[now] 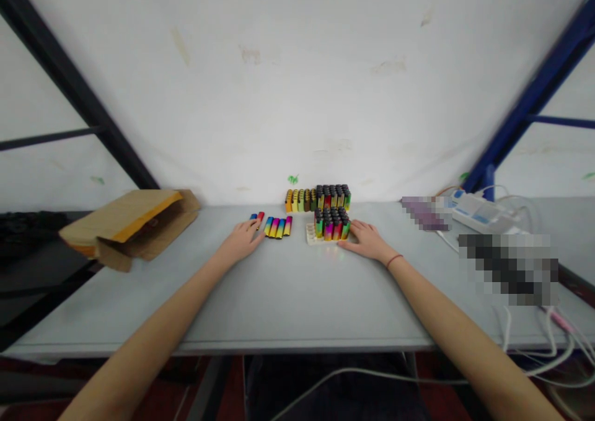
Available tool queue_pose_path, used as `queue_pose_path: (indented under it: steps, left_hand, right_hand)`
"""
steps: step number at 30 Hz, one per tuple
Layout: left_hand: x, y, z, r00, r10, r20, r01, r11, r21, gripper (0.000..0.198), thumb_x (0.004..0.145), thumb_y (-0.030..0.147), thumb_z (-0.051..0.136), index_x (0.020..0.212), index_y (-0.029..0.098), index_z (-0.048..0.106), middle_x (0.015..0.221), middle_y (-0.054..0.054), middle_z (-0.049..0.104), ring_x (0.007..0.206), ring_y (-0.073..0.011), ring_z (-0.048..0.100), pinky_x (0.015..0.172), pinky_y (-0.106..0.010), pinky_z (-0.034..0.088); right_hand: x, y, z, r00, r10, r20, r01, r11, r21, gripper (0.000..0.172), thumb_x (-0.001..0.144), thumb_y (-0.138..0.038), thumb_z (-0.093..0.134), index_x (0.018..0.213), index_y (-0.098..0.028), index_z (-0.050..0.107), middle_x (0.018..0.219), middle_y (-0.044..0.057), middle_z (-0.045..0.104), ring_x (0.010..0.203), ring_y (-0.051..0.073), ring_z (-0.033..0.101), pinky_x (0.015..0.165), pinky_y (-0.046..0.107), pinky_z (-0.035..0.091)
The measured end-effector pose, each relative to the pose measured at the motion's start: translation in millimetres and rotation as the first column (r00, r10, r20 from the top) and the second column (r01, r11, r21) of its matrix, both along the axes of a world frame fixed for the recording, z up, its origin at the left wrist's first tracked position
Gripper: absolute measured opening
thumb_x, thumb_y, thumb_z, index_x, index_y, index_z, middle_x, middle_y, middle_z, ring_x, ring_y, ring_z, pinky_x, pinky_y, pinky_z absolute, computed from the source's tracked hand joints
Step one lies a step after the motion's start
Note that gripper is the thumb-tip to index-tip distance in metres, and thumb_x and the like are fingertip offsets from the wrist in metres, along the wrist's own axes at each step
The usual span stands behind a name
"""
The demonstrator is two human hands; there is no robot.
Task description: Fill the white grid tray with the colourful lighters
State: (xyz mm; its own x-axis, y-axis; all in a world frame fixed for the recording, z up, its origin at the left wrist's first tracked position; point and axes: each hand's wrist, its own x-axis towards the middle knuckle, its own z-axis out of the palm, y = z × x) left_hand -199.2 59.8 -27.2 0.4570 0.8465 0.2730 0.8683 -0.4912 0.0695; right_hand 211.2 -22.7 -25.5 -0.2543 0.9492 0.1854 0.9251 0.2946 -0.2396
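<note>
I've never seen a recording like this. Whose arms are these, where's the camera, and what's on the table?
This picture comes from a camera worn on a person's head, looking forward and down, so the arms are that person's own. The left hand lies open beside two lighters, and the right hand lies against a white tray of upright lighters. Neither hand seems to hold anything. The grey table also carries a short row of lighters, a longer row behind, a cardboard packet and a power strip.
</note>
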Motion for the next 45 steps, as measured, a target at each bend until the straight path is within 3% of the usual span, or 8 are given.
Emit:
queue_pose_path:
  steps: [4, 7, 10, 20, 27, 33, 39, 45]
  left_hand:
    - [13, -19, 0.2, 1.0, -0.011, 0.004, 0.011, 0.999, 0.049, 0.047, 0.098, 0.044, 0.041, 0.131, 0.018, 0.064, 0.138, -0.016, 0.063, 0.127, -0.0307, 0.057, 0.11, -0.049, 0.044]
    - [29, -26, 11.9, 0.993, 0.119, -0.011, -0.118, 0.989, 0.092, 0.047, 0.097, 0.048, 0.045, 0.132, 0.023, 0.064, 0.141, -0.013, 0.061, 0.13, -0.0343, 0.051, 0.104, -0.05, 0.046]
    - [54, -28, 26.5, 0.994, 0.099, -0.05, -0.096, 0.994, 0.052, 0.045, 0.099, 0.048, 0.045, 0.132, 0.025, 0.065, 0.14, -0.011, 0.062, 0.127, -0.0308, 0.053, 0.102, -0.044, 0.045]
    - [143, -28, 36.2, 0.953, 0.284, -0.104, -0.285, 0.958, 0.007, 0.044, 0.099, 0.045, 0.047, 0.111, 0.013, 0.075, 0.124, -0.021, 0.066, 0.118, -0.0366, 0.056, 0.095, -0.048, 0.042]
    - [150, -30, 26.2, 0.981, 0.176, -0.076, -0.173, 0.984, 0.044, 0.043, 0.102, 0.022, 0.032, 0.111, 0.01, 0.072, 0.117, -0.023, 0.068, 0.113, -0.0344, 0.056, 0.087, -0.045, 0.042]
    - [150, -31, 20.3, 0.985, 0.157, -0.069, -0.155, 0.987, 0.03, 0.046, 0.104, 0.042, 0.037, 0.107, 0.013, 0.073, 0.118, -0.02, 0.068, 0.113, -0.0334, 0.055, 0.088, -0.044, 0.04]
    - [151, -31, 17.4, 0.986, 0.155, -0.058, -0.154, 0.988, 0.012, 0.041, 0.105, 0.027, 0.033, 0.115, 0.008, 0.068, 0.116, -0.023, 0.069, 0.116, -0.0341, 0.055, 0.091, -0.047, 0.037]
    - [152, -29, 15.6, 0.991, 0.132, -0.022, -0.132, 0.991, 0.018, 0.036, 0.104, 0.033, 0.04, 0.105, 0.012, 0.069, 0.114, -0.021, 0.07, 0.117, -0.0356, 0.056, 0.094, -0.048, 0.038]
  right_hand:
    - [0, 0, 0.4, 1.0, 0.008, 0.0, -0.008, 1.0, 0.003, 0.062, 0.095, -0.063, 0.055, 0.135, -0.016, 0.06, 0.135, 0.018, 0.063, 0.126, 0.036, 0.056, 0.107, 0.049, 0.04]
    - [0, -1, 0.6, 1.0, 0.007, 0.004, -0.007, 1.0, 0.002, 0.06, 0.095, -0.063, 0.055, 0.132, -0.016, 0.061, 0.133, 0.018, 0.064, 0.125, 0.036, 0.057, 0.106, 0.049, 0.041]
    - [0, -1, 0.4, 1.0, 0.003, 0.004, -0.003, 1.0, 0.006, 0.061, 0.095, -0.063, 0.055, 0.132, -0.015, 0.061, 0.134, 0.019, 0.063, 0.127, 0.036, 0.056, 0.107, 0.049, 0.04]
    - [0, 0, -0.5, 1.0, -0.008, 0.0, 0.008, 1.0, -0.017, 0.066, 0.094, -0.065, 0.054, 0.139, -0.016, 0.058, 0.145, 0.019, 0.057, 0.137, 0.038, 0.048, 0.112, 0.051, 0.036]
    - [1, 0, -1.4, 1.0, 0.004, -0.002, -0.004, 1.0, -0.009, 0.066, 0.094, -0.064, 0.054, 0.14, -0.016, 0.057, 0.147, 0.019, 0.056, 0.138, 0.038, 0.047, 0.113, 0.052, 0.036]
    - [0, -1, -0.7, 1.0, -0.006, 0.007, 0.006, 1.0, -0.005, 0.064, 0.095, -0.063, 0.055, 0.137, -0.016, 0.058, 0.142, 0.019, 0.059, 0.13, 0.036, 0.053, 0.111, 0.05, 0.037]
    - [1, 0, -0.6, 1.0, -0.001, 0.011, 0.001, 1.0, -0.007, 0.062, 0.094, -0.064, 0.055, 0.133, -0.015, 0.061, 0.138, 0.019, 0.061, 0.128, 0.036, 0.054, 0.11, 0.05, 0.038]
    - [1, -1, 0.8, 1.0, 0.006, 0.003, -0.006, 1.0, 0.0, 0.059, 0.094, -0.063, 0.056, 0.131, -0.017, 0.062, 0.136, 0.018, 0.062, 0.127, 0.036, 0.055, 0.108, 0.05, 0.039]
